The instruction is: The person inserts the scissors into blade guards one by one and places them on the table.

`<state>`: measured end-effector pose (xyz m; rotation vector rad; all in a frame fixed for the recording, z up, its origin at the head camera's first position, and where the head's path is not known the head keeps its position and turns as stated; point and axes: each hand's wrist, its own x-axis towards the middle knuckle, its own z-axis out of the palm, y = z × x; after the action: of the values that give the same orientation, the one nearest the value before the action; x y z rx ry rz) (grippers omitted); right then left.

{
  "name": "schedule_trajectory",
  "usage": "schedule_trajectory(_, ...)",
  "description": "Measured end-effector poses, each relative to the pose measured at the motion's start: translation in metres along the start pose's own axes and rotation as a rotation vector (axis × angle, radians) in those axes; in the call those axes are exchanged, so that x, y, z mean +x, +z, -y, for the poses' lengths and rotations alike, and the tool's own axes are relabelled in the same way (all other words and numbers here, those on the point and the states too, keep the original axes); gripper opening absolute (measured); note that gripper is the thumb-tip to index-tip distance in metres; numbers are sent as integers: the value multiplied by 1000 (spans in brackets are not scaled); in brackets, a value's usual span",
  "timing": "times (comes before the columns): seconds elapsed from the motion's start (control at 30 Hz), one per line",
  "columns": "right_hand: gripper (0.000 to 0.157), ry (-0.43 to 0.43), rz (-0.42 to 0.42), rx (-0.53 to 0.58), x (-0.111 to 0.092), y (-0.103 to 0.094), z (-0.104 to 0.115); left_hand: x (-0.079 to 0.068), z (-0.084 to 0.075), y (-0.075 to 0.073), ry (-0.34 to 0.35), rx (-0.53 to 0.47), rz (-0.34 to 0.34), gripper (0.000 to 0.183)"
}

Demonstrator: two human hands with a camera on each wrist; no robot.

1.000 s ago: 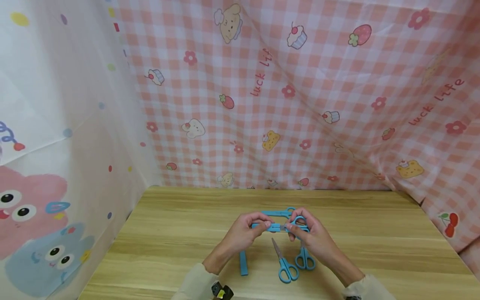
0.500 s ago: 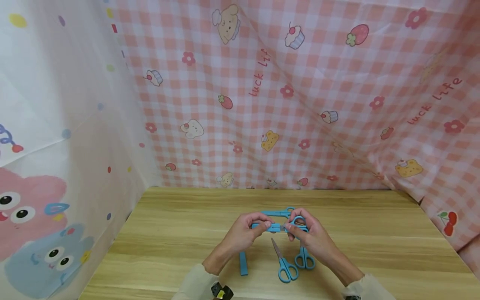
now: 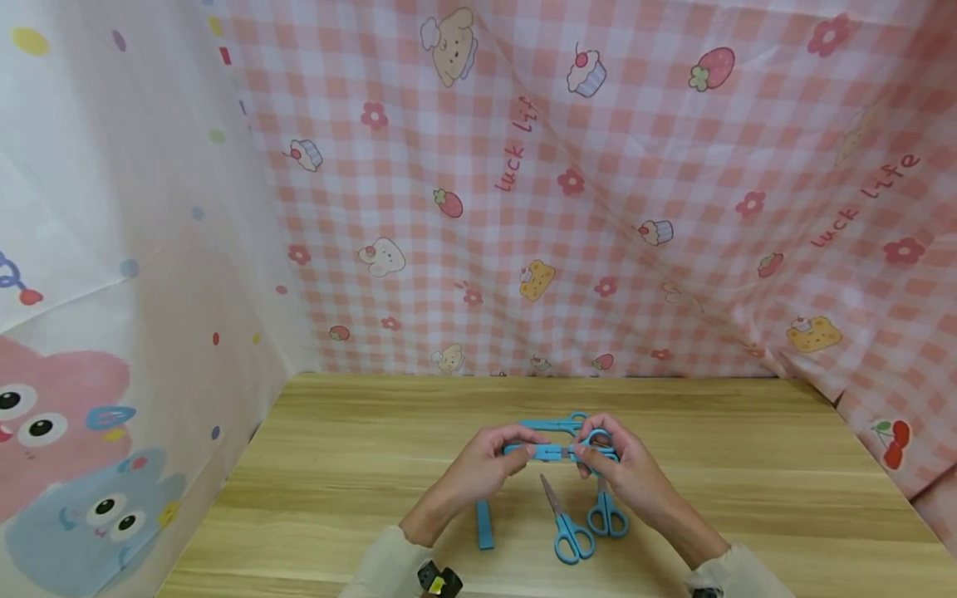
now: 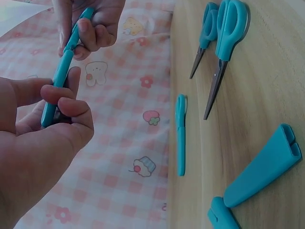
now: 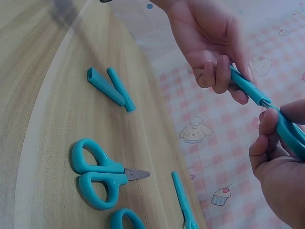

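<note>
My left hand (image 3: 482, 457) pinches a light-blue blade cover (image 3: 547, 452) between thumb and fingers above the table. My right hand (image 3: 628, 465) holds a pair of blue-handled scissors (image 5: 290, 136) by the handles. Their blades point left into the cover's mouth, and a short strip of bare metal shows between cover and handles. On the wood below lie two uncovered pairs of scissors, the nearer pair (image 3: 573, 538) and a second pair (image 3: 609, 518) to its right. Behind my hands lies another pair of scissors (image 3: 549, 425) with its cover on.
One loose blade cover (image 3: 485, 527) lies below my left wrist. Touching or overlapping it in the left wrist view is a second cover (image 4: 221, 214). A pink checked cloth (image 3: 449, 274) hangs at the table's (image 3: 359, 432) back edge, a white cartoon cloth (image 3: 172, 249) at left.
The strip of bare blade between cover and handles looks slightly shorter. My left thumb sits a little further left on the cover. Both hands stay in nearly the same place.
</note>
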<state>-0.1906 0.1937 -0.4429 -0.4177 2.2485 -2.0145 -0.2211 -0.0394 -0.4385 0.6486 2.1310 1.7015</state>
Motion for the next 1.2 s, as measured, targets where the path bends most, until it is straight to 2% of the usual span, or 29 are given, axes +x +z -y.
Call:
schedule_trajectory(0.3,26,-16,6,5,0,2,1,0,1,-2,31,49,-19,19)
schedule_trajectory(0.83,26,36,-13,4,0,5,4,0,0,-2,57,33,-27,19)
schedule_trajectory(1.2,22,13,-13,9,-1,7,5,-1,0,-3,78,46,-32,19)
